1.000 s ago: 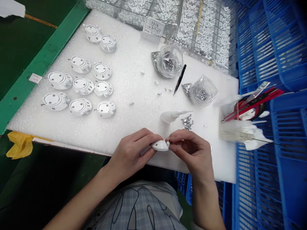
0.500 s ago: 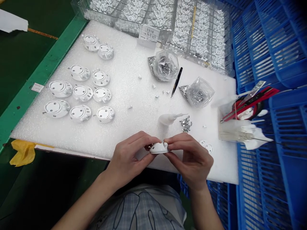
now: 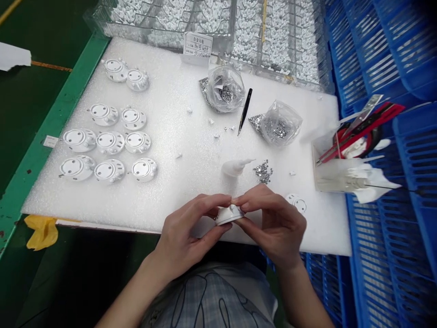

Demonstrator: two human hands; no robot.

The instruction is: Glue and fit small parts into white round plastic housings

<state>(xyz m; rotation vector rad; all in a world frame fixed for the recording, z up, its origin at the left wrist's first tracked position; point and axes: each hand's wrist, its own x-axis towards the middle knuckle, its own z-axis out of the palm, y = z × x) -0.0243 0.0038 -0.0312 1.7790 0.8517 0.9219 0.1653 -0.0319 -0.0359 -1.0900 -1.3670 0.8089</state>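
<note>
Between my two hands, near the front edge of the foam-covered table, is a small white oval plastic part [image 3: 228, 215] with a raised knob on top. My left hand [image 3: 186, 228] pinches its left side between thumb and fingers. On the other side, my right hand [image 3: 278, 223] grips it the same way, its fingertips on top near the knob. Just beyond them stands a white dropper bottle [image 3: 234, 168] with a thin nozzle. A loose pile of small silvery pieces [image 3: 262, 171] lies right of the bottle. Another white oval part [image 3: 297, 203] sits partly hidden behind my right hand.
Several similar white parts [image 3: 109, 143] stand in rows at the left. Black tweezers [image 3: 245, 111] lie between two clear bags of silvery pieces [image 3: 227, 89]. A holder [image 3: 331, 175] with red-handled tools, a clear compartment tray [image 3: 239, 54] and blue crates [image 3: 378, 54] border the table.
The white oval part has tilted and turned slightly in my fingers, and my left fingertips have shifted toward its knob. The whole view has swung a little.
</note>
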